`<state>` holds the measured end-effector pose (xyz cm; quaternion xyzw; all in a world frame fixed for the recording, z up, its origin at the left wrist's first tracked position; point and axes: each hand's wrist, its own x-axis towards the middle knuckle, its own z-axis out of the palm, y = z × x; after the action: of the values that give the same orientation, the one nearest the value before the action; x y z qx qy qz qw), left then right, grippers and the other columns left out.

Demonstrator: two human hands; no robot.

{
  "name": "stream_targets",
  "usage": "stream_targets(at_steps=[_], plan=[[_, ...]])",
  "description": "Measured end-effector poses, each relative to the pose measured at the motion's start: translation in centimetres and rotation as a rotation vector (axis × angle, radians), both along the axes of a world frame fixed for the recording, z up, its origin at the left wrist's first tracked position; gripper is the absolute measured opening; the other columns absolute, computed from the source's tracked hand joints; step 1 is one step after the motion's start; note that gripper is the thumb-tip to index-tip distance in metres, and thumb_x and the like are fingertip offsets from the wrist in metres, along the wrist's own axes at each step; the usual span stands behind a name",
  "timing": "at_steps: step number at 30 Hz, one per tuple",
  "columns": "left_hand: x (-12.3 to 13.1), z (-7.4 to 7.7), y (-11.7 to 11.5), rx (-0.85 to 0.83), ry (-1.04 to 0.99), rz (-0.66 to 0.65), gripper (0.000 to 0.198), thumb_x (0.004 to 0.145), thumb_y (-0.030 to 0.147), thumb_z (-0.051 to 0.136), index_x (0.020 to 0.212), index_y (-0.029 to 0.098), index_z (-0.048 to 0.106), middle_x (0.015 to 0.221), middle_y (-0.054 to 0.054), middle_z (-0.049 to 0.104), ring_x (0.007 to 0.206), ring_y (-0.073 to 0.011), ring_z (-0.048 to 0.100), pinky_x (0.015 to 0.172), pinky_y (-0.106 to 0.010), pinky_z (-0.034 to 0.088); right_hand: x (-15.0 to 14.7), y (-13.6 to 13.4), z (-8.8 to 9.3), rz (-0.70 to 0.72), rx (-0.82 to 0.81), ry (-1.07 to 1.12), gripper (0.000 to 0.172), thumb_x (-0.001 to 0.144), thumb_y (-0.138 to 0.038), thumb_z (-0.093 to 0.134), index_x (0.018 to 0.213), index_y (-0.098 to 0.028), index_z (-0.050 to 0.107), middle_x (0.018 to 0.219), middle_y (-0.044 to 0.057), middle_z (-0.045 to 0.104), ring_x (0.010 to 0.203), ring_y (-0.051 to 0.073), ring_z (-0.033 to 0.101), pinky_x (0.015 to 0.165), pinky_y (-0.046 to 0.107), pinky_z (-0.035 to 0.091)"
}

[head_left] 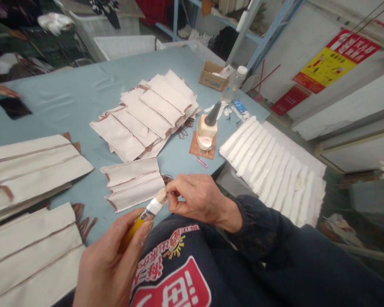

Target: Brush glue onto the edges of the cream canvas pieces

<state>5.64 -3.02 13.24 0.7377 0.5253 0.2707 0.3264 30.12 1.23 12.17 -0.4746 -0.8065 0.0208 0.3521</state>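
My left hand [115, 251] is closed round the yellow handle of a brush [154, 206], which has a white band below pale bristles. The brush tilts up to the right. Thumb and forefinger of my right hand [200, 198] pinch at the tip of the bristles; whether a loose bit is also between them I cannot tell. Just beyond lies a small stack of cream fabric panels [134, 181] with brown edging. A squat cream bottle with a dark cone top [208, 125] and a white-coated mouth stands on a brown square pad [193, 149].
More cream panels [156, 102] are heaped mid-table, others [32, 251] at left. White ruffled pieces [272, 170] overlap off the right edge. A pink-handled small tool [201, 162], a cardboard box [213, 76] and a clear jar [233, 85] sit farther back. Another person's hand [1, 88] is at far left.
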Motion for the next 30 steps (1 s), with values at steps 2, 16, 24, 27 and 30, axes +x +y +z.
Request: stream_targets(at_steps=[2,16,24,27,30], plan=[[-0.2,0.2,-0.5,-0.064,-0.028,0.063,0.038,0.095,0.059,0.064,0.108,0.025,0.075,0.084,0.002,0.082,0.062,-0.0137,0.075,0.056,-0.014,0.058,2.1,1.2,-0.8,-0.205,-0.134,0.062,0.015,0.087,-0.011,0.050,0.079,-0.022,0.055,0.070,-0.001,0.063,0.061,0.013,0.056,0.058,0.027,0.040],[-0.2,0.6,-0.8,-0.418,-0.171,0.100,0.044,0.098,0.063,0.055,0.081,0.023,0.062,0.065,0.004,0.051,0.054,-0.0123,0.045,0.046,-0.021,0.040,0.8,-2.0,1.8,0.041,-0.182,0.387,0.036,0.100,-0.020,0.045,0.066,-0.025,0.034,0.055,-0.008,0.035,0.046,0.009,0.034,0.049,0.025,0.029],[0.4,0.9,-0.8,-0.455,-0.235,0.100,0.047,0.098,0.062,0.057,0.075,0.022,0.059,0.060,0.004,0.053,0.052,-0.0109,0.047,0.049,-0.020,0.044,0.7,-2.8,3.0,0.117,-0.216,0.402,0.016,0.104,-0.022,0.059,0.095,-0.017,0.072,0.083,0.003,0.078,0.066,0.010,0.067,0.062,0.021,0.052],[0.9,1.2,-0.8,-0.437,-0.237,0.138,0.048,0.095,0.065,0.059,0.073,0.022,0.059,0.059,0.004,0.054,0.049,-0.0107,0.047,0.046,-0.020,0.044,0.1,-3.0,3.2,0.123,-0.224,0.454,0.012,0.102,-0.018,0.062,0.099,-0.017,0.074,0.085,0.003,0.079,0.062,0.009,0.065,0.059,0.021,0.054],[1.1,1.3,-0.8,-0.380,-0.199,0.156,0.044,0.093,0.063,0.062,0.075,0.022,0.061,0.057,0.005,0.054,0.048,-0.0109,0.048,0.045,-0.020,0.044,-0.3,-3.1,3.1,0.121,-0.270,0.520,0.013,0.100,-0.018,0.063,0.093,-0.016,0.074,0.080,0.002,0.076,0.060,0.009,0.061,0.056,0.020,0.050]])
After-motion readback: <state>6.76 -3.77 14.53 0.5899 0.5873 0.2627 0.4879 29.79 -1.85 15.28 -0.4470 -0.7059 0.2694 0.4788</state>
